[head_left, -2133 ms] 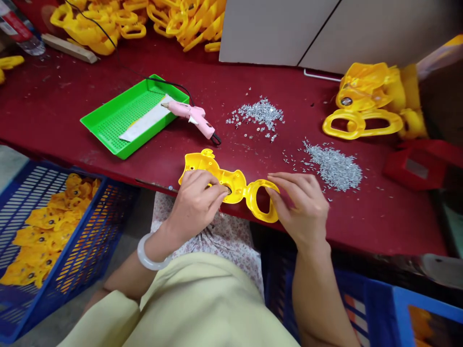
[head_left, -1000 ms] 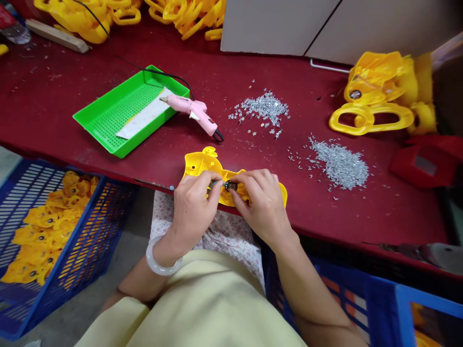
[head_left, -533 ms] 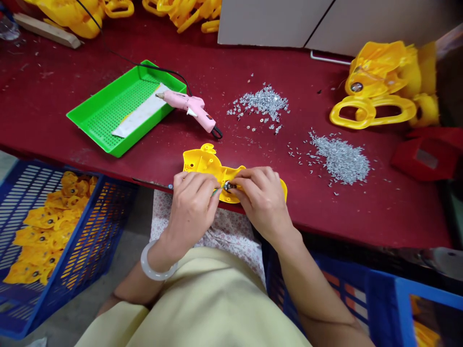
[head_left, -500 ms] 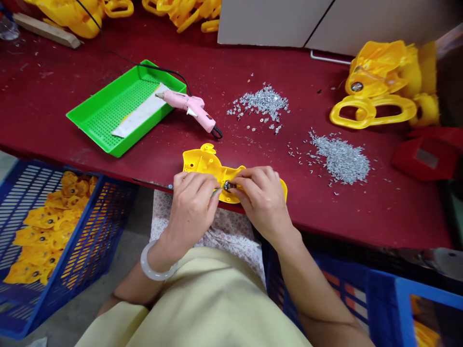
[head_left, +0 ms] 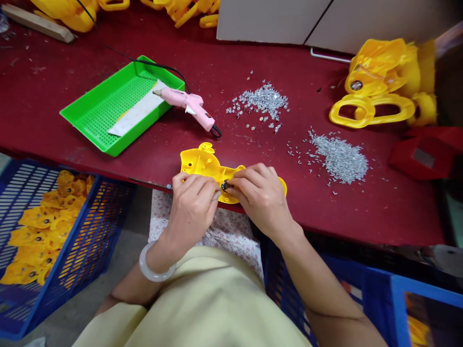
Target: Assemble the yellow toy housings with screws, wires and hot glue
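Note:
A yellow moulded plastic piece [head_left: 202, 164] lies at the table's front edge, its ring-shaped end mostly behind my right hand [head_left: 261, 198]. My left hand [head_left: 191, 207] grips it from the near side. The fingertips of both hands meet around a small round dark-and-silver part [head_left: 226, 185] set in the piece. A thin item shows between my left fingers, too small to name. Nearby lie a pink hot glue gun [head_left: 188, 107] and a pile of silver rhinestones [head_left: 340, 159].
A green perforated tray [head_left: 87, 137] and more rhinestones [head_left: 262, 100] sit on the dark red table [head_left: 289, 217]. Yellow pieces are heaped at the back and right [head_left: 372, 108]. Blue crates stand below, one holding yellow pieces [head_left: 108, 202]. A white board [head_left: 275, 19] stands behind.
My right hand has moved from the ring end to the round part, beside my left fingers. Over the last half second the hands have barely moved, and the view has tilted slightly.

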`<state>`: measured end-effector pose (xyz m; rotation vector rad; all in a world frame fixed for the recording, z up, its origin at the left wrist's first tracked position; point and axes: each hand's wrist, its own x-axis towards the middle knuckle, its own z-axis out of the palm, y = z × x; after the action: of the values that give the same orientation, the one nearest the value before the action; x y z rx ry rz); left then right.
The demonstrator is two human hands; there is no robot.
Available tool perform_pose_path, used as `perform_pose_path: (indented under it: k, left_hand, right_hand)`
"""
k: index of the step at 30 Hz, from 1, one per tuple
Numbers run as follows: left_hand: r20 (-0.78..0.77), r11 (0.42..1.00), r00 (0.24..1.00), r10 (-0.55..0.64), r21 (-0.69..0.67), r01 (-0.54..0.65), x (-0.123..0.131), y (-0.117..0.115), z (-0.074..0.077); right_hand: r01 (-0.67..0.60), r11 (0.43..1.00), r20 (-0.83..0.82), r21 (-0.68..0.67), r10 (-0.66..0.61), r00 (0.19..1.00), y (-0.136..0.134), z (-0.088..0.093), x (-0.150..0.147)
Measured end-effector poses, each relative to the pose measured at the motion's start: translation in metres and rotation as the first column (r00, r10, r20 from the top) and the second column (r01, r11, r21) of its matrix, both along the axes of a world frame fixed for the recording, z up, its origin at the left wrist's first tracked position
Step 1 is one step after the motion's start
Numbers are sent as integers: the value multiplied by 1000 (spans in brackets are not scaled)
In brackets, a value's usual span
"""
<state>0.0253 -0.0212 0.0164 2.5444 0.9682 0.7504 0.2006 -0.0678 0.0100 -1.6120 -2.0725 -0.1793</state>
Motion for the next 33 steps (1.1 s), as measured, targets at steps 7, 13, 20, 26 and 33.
perform_pose_path:
  k: [7,13,20,26,33]
  left_hand:
    - [-11,1000,1000,3,0,-3,-2,1,-5]
    - [14,1000,1000,-12,19,12,-2,3,-5]
    - [1,1000,1000,-3,15,3,1,6,-3]
    - [17,1000,1000,-12,3,12,0,4,-5]
    - [52,999,998,-34,34,32,-4,6,-5]
  right_hand:
    - [-52,998,22,19,52,998,3,-2,4]
    - [-44,998,23,-32,45,999,6,-1,3]
    - [-25,991,173,-135,49,984,9,8,2]
    - [22,1000,73,22,-24,997,-7,0,-3]
    - [-24,999,81,43,21,996,-11,-9,-2]
